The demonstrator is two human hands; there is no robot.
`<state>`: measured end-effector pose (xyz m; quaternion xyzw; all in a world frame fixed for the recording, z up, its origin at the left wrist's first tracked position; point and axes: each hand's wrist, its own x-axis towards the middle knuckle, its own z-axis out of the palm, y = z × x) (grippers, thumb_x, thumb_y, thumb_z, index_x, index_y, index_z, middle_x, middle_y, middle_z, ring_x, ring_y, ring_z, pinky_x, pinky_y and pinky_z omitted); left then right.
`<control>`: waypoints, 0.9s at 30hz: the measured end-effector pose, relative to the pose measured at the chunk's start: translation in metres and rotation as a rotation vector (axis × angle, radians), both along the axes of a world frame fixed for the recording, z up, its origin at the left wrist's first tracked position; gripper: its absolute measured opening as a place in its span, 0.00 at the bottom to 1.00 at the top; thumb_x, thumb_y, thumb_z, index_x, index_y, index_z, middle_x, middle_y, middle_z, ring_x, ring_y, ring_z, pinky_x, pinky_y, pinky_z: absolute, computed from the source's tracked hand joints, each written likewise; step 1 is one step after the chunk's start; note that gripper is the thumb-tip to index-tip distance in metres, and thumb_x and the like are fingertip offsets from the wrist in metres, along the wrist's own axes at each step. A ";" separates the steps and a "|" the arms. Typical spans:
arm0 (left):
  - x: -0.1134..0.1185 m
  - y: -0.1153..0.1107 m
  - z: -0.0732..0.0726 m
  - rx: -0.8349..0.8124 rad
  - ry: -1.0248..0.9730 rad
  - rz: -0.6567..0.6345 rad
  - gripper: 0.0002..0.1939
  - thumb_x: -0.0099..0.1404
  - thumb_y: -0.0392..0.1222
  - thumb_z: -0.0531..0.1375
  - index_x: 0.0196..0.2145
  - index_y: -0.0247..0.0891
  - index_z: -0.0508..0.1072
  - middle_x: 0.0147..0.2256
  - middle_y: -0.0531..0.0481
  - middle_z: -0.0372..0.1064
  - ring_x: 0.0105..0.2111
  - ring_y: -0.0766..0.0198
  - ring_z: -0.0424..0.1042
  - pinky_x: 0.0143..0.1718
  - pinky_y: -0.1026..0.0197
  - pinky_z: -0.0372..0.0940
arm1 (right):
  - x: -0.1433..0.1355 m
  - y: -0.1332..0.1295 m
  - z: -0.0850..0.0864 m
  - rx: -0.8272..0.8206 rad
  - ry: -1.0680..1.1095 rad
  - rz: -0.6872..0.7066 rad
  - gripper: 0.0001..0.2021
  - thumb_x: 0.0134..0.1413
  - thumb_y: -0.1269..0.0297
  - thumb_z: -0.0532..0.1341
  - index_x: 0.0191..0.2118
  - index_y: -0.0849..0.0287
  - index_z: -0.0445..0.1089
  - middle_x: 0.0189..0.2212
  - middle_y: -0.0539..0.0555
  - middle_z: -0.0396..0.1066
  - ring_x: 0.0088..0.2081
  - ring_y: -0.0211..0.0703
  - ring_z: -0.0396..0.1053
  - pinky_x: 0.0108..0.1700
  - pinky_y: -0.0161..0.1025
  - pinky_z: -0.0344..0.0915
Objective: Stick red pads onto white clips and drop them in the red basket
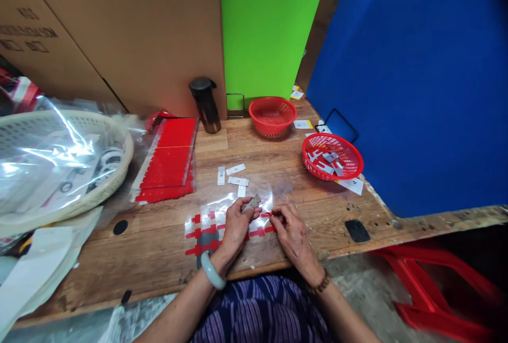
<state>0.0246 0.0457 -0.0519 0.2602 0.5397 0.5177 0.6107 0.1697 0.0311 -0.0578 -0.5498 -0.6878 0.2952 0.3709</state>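
My left hand (237, 223), a pale bangle at its wrist, grips a small grey rectangular piece (251, 204) between thumb and fingers. Pinched in the fingertips of my right hand (292, 231) is a small red sticker (268, 214). Both hands are above a clear sheet (238, 261) lined with red tab-shaped stickers (206, 246), some of them hidden by my left hand. Just beyond the hands lie several small white-and-grey rectangular pieces (238, 181) on the wooden table (159, 247).
A red basket (332, 156) at the right holds red and white pieces. Another red basket (272, 116) stands behind, near a dark flask (205, 106). Stacked red sheets (169, 158) lie left, beside a large plastic-covered white basket (119, 173). A red stool (428, 285) is below right.
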 end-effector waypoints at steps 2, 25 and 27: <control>0.000 0.000 0.000 -0.001 0.015 0.003 0.14 0.51 0.35 0.65 0.37 0.33 0.71 0.30 0.48 0.74 0.31 0.63 0.75 0.34 0.63 0.68 | -0.002 0.002 0.003 0.001 -0.021 -0.009 0.06 0.56 0.72 0.53 0.33 0.57 0.66 0.32 0.53 0.65 0.36 0.43 0.64 0.40 0.39 0.61; -0.026 -0.022 0.046 -0.282 -0.307 -0.255 0.20 0.49 0.23 0.63 0.42 0.30 0.69 0.28 0.43 0.76 0.29 0.61 0.77 0.35 0.65 0.71 | 0.013 -0.004 0.052 -0.154 0.240 -0.018 0.04 0.52 0.65 0.58 0.29 0.57 0.65 0.27 0.49 0.65 0.31 0.38 0.64 0.34 0.34 0.60; -0.028 -0.028 0.052 -0.306 -0.320 -0.278 0.20 0.50 0.23 0.63 0.42 0.29 0.69 0.29 0.41 0.76 0.31 0.60 0.77 0.35 0.65 0.71 | 0.010 -0.006 0.058 -0.136 0.220 0.030 0.03 0.52 0.66 0.58 0.28 0.57 0.65 0.26 0.49 0.66 0.31 0.38 0.64 0.34 0.34 0.60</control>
